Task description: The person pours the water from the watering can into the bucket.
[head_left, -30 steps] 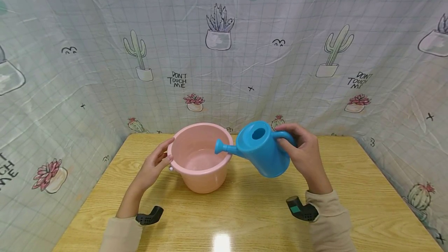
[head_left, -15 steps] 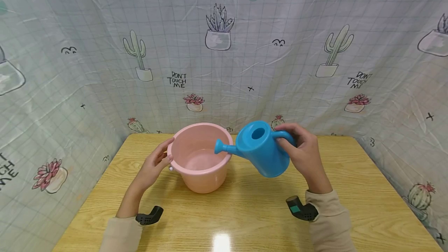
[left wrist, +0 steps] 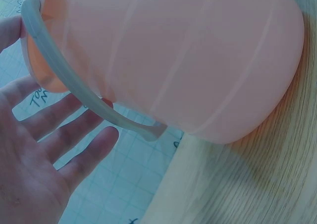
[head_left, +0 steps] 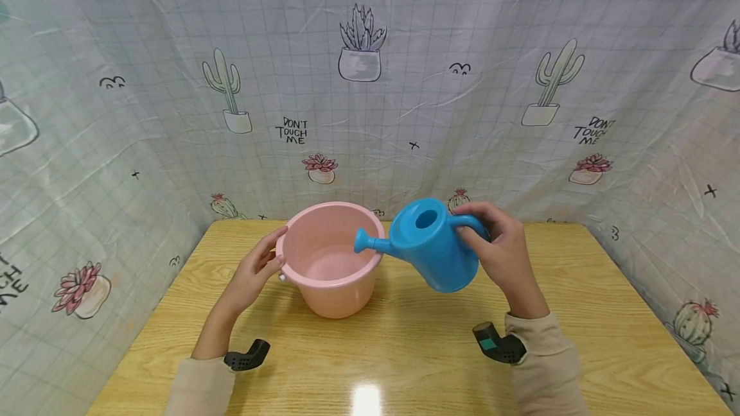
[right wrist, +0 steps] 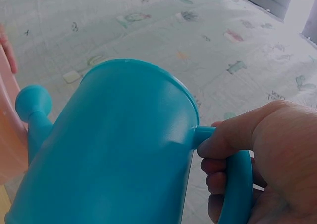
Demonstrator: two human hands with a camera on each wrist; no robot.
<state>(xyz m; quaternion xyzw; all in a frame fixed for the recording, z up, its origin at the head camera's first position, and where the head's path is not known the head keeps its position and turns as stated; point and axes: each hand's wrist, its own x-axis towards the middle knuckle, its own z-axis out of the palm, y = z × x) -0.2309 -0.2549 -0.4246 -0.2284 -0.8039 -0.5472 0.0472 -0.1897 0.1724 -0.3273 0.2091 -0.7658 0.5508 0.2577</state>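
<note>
A pink bucket point(head_left: 338, 300) stands upright on the wooden table. At its left side, my left hand point(head_left: 251, 278) holds the rim, with the thumb on the near part and fingers farther round. In the left wrist view, the bucket's pale carrying handle point(left wrist: 69, 78) hangs down past those fingers. My right hand point(head_left: 500, 249) grips the loop handle of a blue watering can point(head_left: 439, 255). The can leans left, and its spout point(head_left: 370, 242) reaches over the bucket's right rim, the rose above the inside. No water shows coming out. What the can contains is hidden.
The table point(head_left: 439, 358) carries both things, its back edge just behind the bucket. Behind and at both sides hangs a grid-patterned cloth point(head_left: 416, 108) printed with cacti. A black camera mount sits on each wrist.
</note>
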